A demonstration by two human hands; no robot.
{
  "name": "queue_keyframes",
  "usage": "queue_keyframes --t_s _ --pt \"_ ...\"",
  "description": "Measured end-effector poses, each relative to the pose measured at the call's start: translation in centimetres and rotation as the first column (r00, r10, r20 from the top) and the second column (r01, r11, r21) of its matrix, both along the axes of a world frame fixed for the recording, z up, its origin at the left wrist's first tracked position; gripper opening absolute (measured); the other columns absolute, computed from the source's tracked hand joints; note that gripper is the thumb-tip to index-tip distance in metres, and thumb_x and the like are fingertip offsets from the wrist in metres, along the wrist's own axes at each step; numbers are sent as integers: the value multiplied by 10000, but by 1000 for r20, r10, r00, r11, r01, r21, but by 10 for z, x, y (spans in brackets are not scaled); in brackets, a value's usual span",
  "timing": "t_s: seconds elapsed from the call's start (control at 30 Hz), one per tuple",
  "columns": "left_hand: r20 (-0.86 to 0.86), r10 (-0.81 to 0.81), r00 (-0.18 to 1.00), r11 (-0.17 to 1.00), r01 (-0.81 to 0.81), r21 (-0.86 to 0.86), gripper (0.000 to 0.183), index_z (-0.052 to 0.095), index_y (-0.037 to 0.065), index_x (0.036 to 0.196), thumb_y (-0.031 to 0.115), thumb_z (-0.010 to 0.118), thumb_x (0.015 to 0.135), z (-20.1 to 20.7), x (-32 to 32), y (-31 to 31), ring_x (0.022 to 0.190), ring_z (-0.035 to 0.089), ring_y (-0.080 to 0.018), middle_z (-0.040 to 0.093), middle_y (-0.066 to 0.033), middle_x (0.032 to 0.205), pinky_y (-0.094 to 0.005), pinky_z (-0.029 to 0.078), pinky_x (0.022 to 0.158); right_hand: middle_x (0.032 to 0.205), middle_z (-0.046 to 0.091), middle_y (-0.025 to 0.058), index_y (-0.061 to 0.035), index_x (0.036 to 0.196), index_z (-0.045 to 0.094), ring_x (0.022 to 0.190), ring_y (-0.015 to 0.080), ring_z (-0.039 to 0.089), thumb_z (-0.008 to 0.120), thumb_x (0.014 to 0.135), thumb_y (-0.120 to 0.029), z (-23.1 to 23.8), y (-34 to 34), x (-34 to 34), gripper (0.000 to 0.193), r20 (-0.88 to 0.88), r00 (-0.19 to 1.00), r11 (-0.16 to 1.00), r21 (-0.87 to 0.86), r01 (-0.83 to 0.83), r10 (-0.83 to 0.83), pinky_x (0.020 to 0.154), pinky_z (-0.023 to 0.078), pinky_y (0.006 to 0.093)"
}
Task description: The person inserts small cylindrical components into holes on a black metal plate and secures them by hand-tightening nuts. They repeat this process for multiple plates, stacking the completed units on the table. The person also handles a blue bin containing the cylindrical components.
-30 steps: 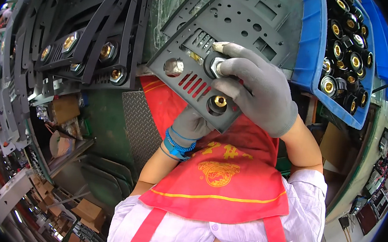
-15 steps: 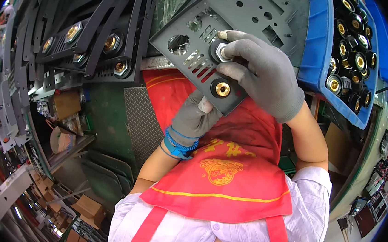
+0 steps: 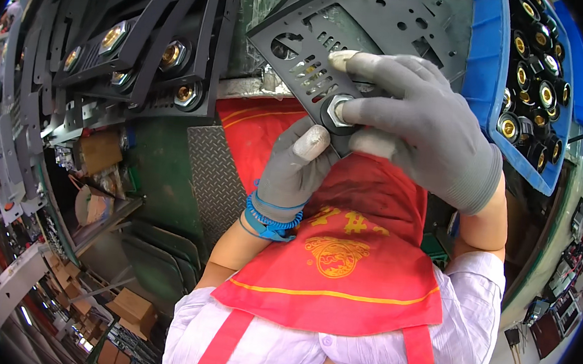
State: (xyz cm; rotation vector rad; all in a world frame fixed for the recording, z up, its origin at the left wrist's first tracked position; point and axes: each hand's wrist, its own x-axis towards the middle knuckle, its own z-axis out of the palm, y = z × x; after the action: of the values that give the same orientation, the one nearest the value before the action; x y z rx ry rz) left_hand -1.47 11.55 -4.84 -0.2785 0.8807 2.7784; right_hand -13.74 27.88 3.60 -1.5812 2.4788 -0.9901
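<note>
Held part: perforated sheet-metal panel (image 3: 303, 53), lifted in front of the apron (image 3: 333, 303) at the near edge of the tabletop (image 3: 462, 4). Orientation: near edge slanted from upper left down to a corner close to the body. From that edge the panel ran away, up and to the right; that looked like its long axis, though the far end merged visually with other dark sheet and could not be separated with confidence.

Left hand (image 3: 289, 171): closed on the near corner, whitened thumb on top, other fingers mostly hidden. Right hand (image 3: 428, 125): curled over the panel's right part, one finger touching the hex nut (image 3: 340, 111), thumb just beside it; cannot tell how firmly it gripped. Index fingertip extended along the slotted face.

Materials: panel matt dark grey, thin and flat, with a round hole, rows of rounded slots and a larger cutout. Nut bright, six-sided metal, over a round black collar near the lower corner. Gloves grey knit, tips white and worn. Apron red cloth, yellow print.

Surroundings: at left, stacked dark panels (image 3: 159, 25) with nut-and-brass fittings; at right, blue plastic bin (image 3: 485, 67) of round black fittings (image 3: 547, 97), brass-centred.
</note>
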Motion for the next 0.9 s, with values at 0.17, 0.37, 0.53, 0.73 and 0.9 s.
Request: queue_keyframes --t_s 0.17,0.37,0.53,0.73,0.9 --pt "-5 -21 1000 1000 21 20 584 387 -9 1430 311 564 974 -8 2 1 1267 534 -265 501 -148 1399 -448 415 1093 1117 674 53 -106 998 676 1019 252 634 740 745 -158 -6 0 -3 266 -75 989 991 62 -120 124 969 462 432" --pt "17 15 1000 1000 -15 -2 554 420 -14 1400 315 557 977 3 -2 8 1233 558 -271 556 -164 1335 -464 406 1098 973 657 13 -126 938 666 926 222 641 722 749 -179 -14 4 -3 204 -170 981 996 9 -88 88 983 454 424" --pt "-31 3 1000 1000 -2 29 582 440 -80 1363 288 614 948 -7 3 2 1243 549 -293 549 -185 1332 -451 404 1095 907 594 27 -123 825 614 920 251 601 662 818 -292 -10 -4 3 176 2 1000 998 63 3 -3 868 446 414" --pt "27 81 996 995 -83 50 533 437 -81 1362 239 575 960 -10 0 6 1265 532 -286 536 -180 1345 -433 402 1107 983 596 79 -121 1001 685 957 273 592 740 780 -250 -6 6 2 262 -88 996 999 43 -1 5 880 446 391" --pt "8 54 999 997 -54 57 530 428 -88 1366 233 554 964 -5 0 8 1275 520 -294 532 -180 1346 -439 387 1116 1003 619 51 -113 908 685 944 266 598 720 807 -295 -2 -5 9 211 -141 987 983 155 96 -74 889 441 409"
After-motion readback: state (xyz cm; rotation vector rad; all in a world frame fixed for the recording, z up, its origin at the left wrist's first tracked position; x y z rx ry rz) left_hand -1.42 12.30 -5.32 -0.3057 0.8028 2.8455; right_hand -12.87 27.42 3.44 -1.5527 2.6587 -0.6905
